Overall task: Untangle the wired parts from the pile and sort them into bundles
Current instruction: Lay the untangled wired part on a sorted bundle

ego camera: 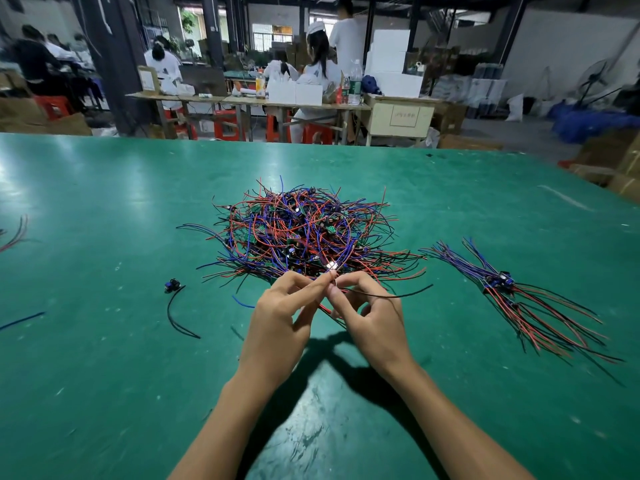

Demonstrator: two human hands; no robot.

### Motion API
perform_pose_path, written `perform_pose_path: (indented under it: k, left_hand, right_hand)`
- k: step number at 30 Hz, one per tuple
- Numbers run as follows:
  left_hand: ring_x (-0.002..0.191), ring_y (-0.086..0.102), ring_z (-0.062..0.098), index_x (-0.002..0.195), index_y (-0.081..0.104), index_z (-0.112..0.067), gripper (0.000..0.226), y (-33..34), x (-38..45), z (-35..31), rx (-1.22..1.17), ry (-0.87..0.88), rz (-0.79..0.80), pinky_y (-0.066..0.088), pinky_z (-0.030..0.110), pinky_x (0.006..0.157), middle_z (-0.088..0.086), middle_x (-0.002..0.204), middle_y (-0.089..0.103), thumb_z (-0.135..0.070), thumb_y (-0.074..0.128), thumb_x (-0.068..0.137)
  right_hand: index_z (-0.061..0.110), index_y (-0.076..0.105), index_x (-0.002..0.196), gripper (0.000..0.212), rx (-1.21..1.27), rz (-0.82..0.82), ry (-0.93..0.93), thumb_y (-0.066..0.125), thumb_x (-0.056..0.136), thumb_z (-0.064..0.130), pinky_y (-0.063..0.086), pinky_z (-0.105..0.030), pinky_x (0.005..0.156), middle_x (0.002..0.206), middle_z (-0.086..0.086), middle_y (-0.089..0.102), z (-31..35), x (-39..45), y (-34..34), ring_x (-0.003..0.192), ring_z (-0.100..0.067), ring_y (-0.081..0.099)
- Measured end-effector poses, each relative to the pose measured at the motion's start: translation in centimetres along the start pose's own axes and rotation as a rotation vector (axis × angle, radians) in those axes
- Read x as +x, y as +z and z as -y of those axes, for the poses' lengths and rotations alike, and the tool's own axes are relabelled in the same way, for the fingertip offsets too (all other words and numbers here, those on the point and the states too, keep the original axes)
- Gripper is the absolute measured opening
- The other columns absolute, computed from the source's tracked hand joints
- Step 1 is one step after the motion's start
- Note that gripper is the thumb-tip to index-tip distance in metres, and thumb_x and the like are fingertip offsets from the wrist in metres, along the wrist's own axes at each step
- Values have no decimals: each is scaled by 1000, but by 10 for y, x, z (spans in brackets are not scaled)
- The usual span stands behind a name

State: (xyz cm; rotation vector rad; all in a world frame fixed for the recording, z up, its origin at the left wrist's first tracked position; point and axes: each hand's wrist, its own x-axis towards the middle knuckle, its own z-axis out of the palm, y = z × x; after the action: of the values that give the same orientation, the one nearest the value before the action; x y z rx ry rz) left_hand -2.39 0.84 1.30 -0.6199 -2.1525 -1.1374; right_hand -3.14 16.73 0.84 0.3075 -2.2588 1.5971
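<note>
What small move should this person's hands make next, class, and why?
Probably draw the pinched part back out of the pile toward the body. Both the left hand and the right hand pinch a wired part at the pile's near edge, its wires apparently still in the tangle. A sorted bundle on the right of the green table awaits it.

Pile: tangled heap of red, blue and black wired parts (304, 230), mid-desk.
Bundle: sorted wired parts (502, 282) lying aligned, right of the heap.
Held part: small wired piece (333, 266), pinched at the heap's near edge.
</note>
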Motion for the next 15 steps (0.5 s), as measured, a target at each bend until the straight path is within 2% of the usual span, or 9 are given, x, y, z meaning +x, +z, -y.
perform_pose_path:
  k: [3,7,10,15]
  left_hand:
    - [80,60,6,129,69,-21,48,1,0,-2,-6,-21,-24,43,11,74,-4,90,59,4,71,89]
    - [71,58,9,125,72,-23,40,3,0,-5,-48,-72,-60,40,9,67,-6,83,60,-6,74,89]
    - [70,59,5,123,73,-23,39,4,0,-6,-65,-117,-71,37,5,64,-12,84,62,-8,76,87]
    - [69,61,8,119,74,-20,36,4,0,-7,-53,-145,-80,38,5,63,-10,83,66,-7,78,85]
  right_hand:
    - [23,72,94,11,125,-5,29,71,93,35,41,-9,57,68,7,72,2,1,3,64,-3,69]
    - [18,75,94,5,363,34,167,70,95,18,47,-12,56,74,4,76,7,4,7,63,-5,69]
    - [17,74,91,11,436,48,206,66,97,16,42,-9,50,67,4,72,9,4,7,56,1,62]
    - [15,73,90,13,488,14,264,63,99,15,42,-12,47,66,-2,69,8,4,7,53,-3,59]
